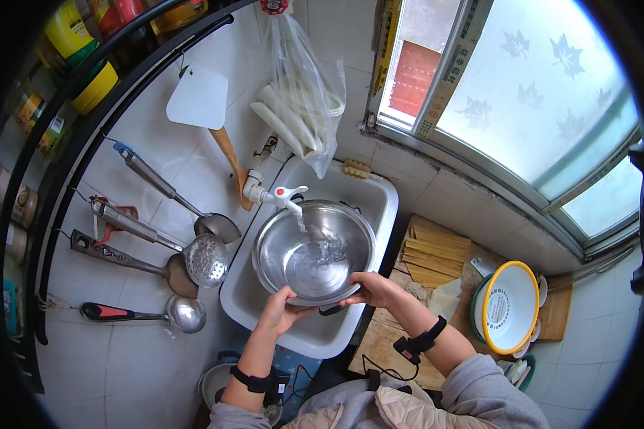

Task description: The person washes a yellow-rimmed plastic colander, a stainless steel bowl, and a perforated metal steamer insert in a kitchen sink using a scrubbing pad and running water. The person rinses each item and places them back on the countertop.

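Note:
Both my hands hold a stainless steel basin [271, 246] over a white sink [307, 343]. My left hand [283, 313] grips its near rim on the left, thumb on top and fingers beneath. On the near right, my right hand [374, 289] pinches the same rim. Water [301, 225] runs from a white plastic tap [287, 198] with a red dot into the basin, where clear water ripples. Black handles [331, 310] poke out around the basin's edge; whether they belong to a pot underneath I cannot tell.
Ladles [187, 313], a skimmer [206, 260] and a spatula [198, 96] hang left from a black rack [75, 128]. Above the sink hangs a plastic bag [306, 107]. Dry noodle-like sticks [434, 252] and a yellow-rimmed bowl [510, 305] are at right, below a window [536, 96].

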A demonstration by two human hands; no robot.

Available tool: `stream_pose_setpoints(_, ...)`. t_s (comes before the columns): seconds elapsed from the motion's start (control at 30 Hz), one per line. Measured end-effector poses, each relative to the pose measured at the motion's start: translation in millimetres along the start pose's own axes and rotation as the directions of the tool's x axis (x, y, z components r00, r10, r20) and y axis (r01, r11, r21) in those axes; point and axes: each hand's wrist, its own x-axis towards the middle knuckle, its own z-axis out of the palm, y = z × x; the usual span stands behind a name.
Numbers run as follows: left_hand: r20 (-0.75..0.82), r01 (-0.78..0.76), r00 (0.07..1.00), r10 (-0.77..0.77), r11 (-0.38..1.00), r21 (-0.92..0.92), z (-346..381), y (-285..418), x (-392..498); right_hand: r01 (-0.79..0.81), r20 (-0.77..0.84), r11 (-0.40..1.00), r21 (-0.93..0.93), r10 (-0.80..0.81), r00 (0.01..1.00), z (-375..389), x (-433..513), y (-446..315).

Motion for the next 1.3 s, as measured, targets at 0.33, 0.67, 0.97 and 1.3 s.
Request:
stream_pose_setpoints(0.33, -0.138, -0.415, 0.871, 0.472, 0.856, 0.307, -7, -31, -11, 0.163, -0.095, 0.947, -0.278, -0.196, 0.976, -44, -29, 24)
stream_pose_setpoints(0.67, -0.138, -0.449, 0.739, 0.659, 0.635, 0.629, 32, 31, -5, 0.099, -0.28, 0.989, -0.108, -0.125, 0.952, -29, 33, -5)
stream_pose_setpoints(0.97, -0.333, -0.374, 0.812, 0.479, 0.866, 0.332, -4, -23, -41, 0.196, -0.1, 0.869, -0.455, -0.268, 0.958, -21, -25, -10)
stream_pose_setpoints(1.3, -0.21, -0.554, 0.557, 0.803, 0.548, 0.627, 34, 10, -4, 0.264, -0.39, 0.81, -0.524, -0.504, 0.771, -23, 47, -13)
